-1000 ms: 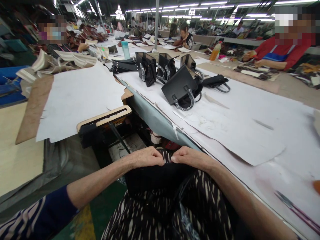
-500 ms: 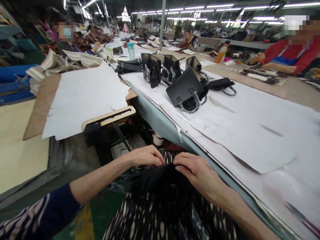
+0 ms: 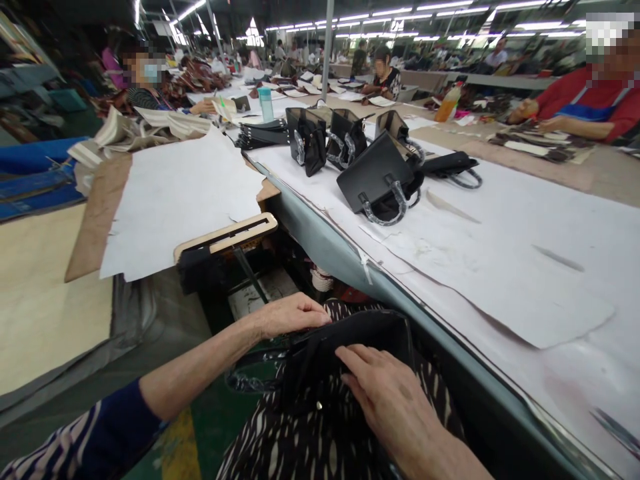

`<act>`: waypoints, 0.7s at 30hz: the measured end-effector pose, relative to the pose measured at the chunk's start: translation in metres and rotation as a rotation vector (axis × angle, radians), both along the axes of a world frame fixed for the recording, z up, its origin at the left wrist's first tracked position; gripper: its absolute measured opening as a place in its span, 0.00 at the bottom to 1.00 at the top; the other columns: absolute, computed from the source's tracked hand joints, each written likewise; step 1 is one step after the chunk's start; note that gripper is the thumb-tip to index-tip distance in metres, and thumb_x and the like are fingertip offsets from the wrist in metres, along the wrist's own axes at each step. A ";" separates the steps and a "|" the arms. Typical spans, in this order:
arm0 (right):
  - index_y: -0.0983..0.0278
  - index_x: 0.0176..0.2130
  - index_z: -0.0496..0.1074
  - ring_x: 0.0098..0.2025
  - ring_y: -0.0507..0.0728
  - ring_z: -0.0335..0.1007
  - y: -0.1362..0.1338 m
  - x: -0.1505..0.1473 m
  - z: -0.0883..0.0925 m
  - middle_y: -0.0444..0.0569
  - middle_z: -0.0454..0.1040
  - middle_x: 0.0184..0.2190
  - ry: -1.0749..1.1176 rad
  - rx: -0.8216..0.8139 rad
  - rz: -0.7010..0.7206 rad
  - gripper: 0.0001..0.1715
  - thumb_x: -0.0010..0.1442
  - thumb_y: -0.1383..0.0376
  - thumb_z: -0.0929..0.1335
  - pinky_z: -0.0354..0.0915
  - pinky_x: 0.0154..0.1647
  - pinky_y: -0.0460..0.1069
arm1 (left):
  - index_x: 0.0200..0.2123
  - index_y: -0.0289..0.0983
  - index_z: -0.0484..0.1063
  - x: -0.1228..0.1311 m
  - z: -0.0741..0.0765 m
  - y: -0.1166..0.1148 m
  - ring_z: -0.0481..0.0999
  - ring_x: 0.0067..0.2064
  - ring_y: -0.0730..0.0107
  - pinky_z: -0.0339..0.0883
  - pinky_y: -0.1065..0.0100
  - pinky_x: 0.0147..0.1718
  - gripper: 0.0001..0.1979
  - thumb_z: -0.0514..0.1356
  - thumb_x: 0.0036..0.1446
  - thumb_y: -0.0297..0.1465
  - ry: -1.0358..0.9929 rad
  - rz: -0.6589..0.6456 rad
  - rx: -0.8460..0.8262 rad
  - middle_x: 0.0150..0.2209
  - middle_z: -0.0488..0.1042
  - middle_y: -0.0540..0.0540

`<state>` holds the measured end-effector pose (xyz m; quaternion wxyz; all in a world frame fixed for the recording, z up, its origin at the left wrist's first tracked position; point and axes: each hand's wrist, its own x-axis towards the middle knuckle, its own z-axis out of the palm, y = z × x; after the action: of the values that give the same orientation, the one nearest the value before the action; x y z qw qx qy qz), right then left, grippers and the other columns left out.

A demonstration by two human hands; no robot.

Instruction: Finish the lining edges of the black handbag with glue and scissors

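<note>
Soft, smooth, black leathery handbag (image 3: 373, 328)

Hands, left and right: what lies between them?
Head view: the open rim of the bag spans the gap between left hand and right hand; both touch it.

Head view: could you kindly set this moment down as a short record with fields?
Left hand: closed on the top rim of the black bag
Right hand: lies flat on the bag's side, fingers out
Bag: on the person's lap, mouth up
Paper-covered table: to the right of the lap
On it: several finished handbags
Nearby: a person in red, seated far right
</note>
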<state>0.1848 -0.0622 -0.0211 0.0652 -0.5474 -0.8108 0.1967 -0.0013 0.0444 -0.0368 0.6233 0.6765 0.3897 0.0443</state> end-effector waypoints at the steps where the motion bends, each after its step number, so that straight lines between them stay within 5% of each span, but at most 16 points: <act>1: 0.60 0.39 0.68 0.38 0.59 0.70 0.000 -0.001 -0.001 0.48 0.73 0.37 0.000 0.007 -0.002 0.12 0.57 0.71 0.60 0.66 0.39 0.55 | 0.36 0.31 0.75 -0.001 0.001 0.000 0.61 0.23 0.76 0.52 0.75 0.21 0.19 0.54 0.52 0.41 -0.006 -0.007 0.000 0.24 0.71 0.51; 7: 0.59 0.39 0.69 0.39 0.58 0.70 0.001 0.004 0.006 0.47 0.74 0.39 0.044 0.079 0.008 0.13 0.57 0.69 0.60 0.66 0.39 0.54 | 0.38 0.34 0.76 -0.004 0.005 0.005 0.68 0.31 0.73 0.59 0.75 0.31 0.15 0.55 0.51 0.34 -0.020 -0.017 -0.006 0.32 0.75 0.49; 11: 0.59 0.41 0.71 0.43 0.57 0.68 0.028 0.036 0.020 0.48 0.73 0.43 0.107 0.110 -0.148 0.14 0.59 0.65 0.59 0.63 0.45 0.53 | 0.39 0.34 0.76 -0.001 0.010 0.004 0.67 0.29 0.74 0.58 0.76 0.29 0.16 0.54 0.49 0.32 0.015 -0.029 -0.036 0.29 0.75 0.50; 17: 0.63 0.43 0.71 0.45 0.57 0.67 0.078 0.087 0.011 0.47 0.74 0.43 0.419 -0.380 -0.164 0.17 0.54 0.63 0.62 0.60 0.50 0.51 | 0.35 0.34 0.76 0.003 0.017 0.006 0.64 0.27 0.75 0.55 0.76 0.26 0.15 0.53 0.47 0.29 0.048 -0.071 -0.047 0.26 0.72 0.51; 21: 0.62 0.39 0.73 0.40 0.57 0.69 0.085 0.087 -0.002 0.46 0.76 0.37 0.435 -0.405 -0.147 0.16 0.54 0.62 0.61 0.62 0.45 0.51 | 0.40 0.34 0.74 0.009 0.022 0.009 0.62 0.25 0.76 0.55 0.77 0.24 0.19 0.53 0.43 0.27 0.010 -0.126 -0.121 0.25 0.70 0.52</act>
<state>0.2720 0.0231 -0.0235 0.1411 -0.5516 -0.6802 0.4618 0.0082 0.0536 -0.0152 0.6629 0.6608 0.3514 -0.0219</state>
